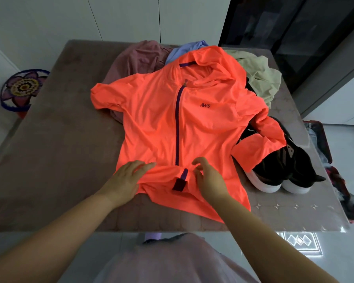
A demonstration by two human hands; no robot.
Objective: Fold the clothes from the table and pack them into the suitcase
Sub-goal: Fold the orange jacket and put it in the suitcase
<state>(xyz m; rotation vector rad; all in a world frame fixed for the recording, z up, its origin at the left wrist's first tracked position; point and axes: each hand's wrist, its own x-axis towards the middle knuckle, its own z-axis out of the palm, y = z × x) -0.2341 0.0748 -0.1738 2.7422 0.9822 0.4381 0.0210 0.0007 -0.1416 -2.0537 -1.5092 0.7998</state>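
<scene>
A bright orange zip-up hooded jacket (157, 119) lies spread front-up on the table (55, 160), its purple zipper running down the middle. My left hand (127, 178) rests flat with straight fingers on the jacket's lower hem, left of the zipper. My right hand (208, 176) sits just right of the zipper end, fingers loosely bent over the hem fabric, holding nothing I can make out. The open suitcase (327, 152) stands on the floor past the table's right edge, with clothes inside.
Behind the jacket lie a dusty pink garment (135, 60), a light blue one (184, 49) and a pale green one (260, 78). A pair of black shoes with white soles (284, 172) sits at the jacket's right sleeve. A patterned round cushion (22, 88) is at far left.
</scene>
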